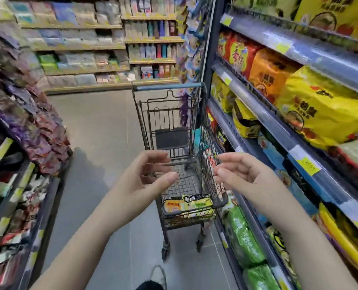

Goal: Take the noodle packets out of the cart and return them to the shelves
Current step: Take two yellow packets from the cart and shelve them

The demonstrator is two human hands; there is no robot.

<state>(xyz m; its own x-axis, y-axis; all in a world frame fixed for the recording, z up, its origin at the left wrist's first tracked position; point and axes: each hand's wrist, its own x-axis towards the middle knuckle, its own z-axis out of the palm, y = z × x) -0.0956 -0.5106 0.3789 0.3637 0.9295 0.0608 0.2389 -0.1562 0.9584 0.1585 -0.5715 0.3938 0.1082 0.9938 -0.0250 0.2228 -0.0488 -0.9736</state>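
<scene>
Head view, the only one.

Left hand [146, 176] and right hand [238, 172] are both up over the cart [169, 87], palms turned toward each other. Fingers [153, 155] are loosely curled and spread, with nothing in either hand. Neither hand touches the cart or a packet. Reads as a pre-grasp pose: the hands are spaced about a multipack apart, so probably a two-handed lift.

Noodle packets [187, 206] lie flat at the near end of the cart basket. They are yellow with black trim and overlap each other; blur means I can't count them. They sit below both hands and well apart from them. Something teal shows by the cart's right wall, and I can't tell if it's inside the cart or behind the mesh.

The cart is parked tight against the shelves [263, 114] on the right, so the transfer is a short swing rightward. The yellow packs [320, 114] on the middle shelf look like the closest match to the cart load. Green packs [243, 237] sit lower down, just beside the cart's near end. A snack rack [27, 122] stands left, across the aisle.

Judgement: packets not yet out, so at least one load remains. Next step is both hands down to the near end, gripping the top packet by its edges. Risks are slick film slipping and a corner snagging on the wire rim.
</scene>
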